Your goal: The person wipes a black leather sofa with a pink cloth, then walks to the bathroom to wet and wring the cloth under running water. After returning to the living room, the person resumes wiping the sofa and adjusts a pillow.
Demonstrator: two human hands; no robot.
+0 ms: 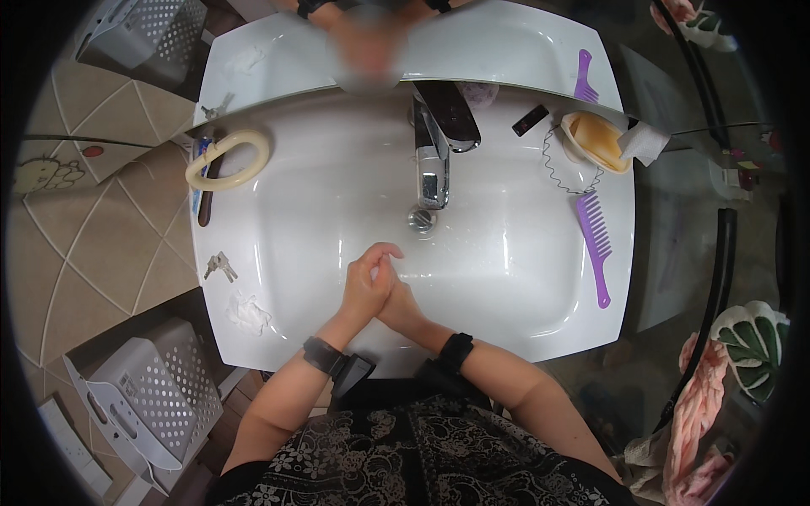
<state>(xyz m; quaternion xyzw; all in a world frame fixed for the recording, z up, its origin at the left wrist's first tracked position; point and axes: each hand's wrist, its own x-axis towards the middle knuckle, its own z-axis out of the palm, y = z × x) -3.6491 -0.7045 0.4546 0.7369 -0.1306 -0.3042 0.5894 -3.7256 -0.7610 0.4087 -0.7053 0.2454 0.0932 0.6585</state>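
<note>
My left hand (368, 284) is wrapped around my right hand (402, 308) above the front of a white ceramic washbasin (304, 209). Palms are pressed together, and most of the right fingers are hidden behind the left hand. Just ahead of them lies the round metal drain plug (422, 220). Over that reaches a chrome single-lever faucet (433, 174), and no stream of water can be made out below it. Black bands (326, 355) circle both wrists.
The right rim holds a purple comb (595, 250), a wavy wire hairband (552, 167), a soap dish (595, 142) and a small black object (530, 120). Left are a cream ring (256, 177), keys (220, 267) and crumpled white material (248, 313). A grey perforated basket (152, 392) stands lower left.
</note>
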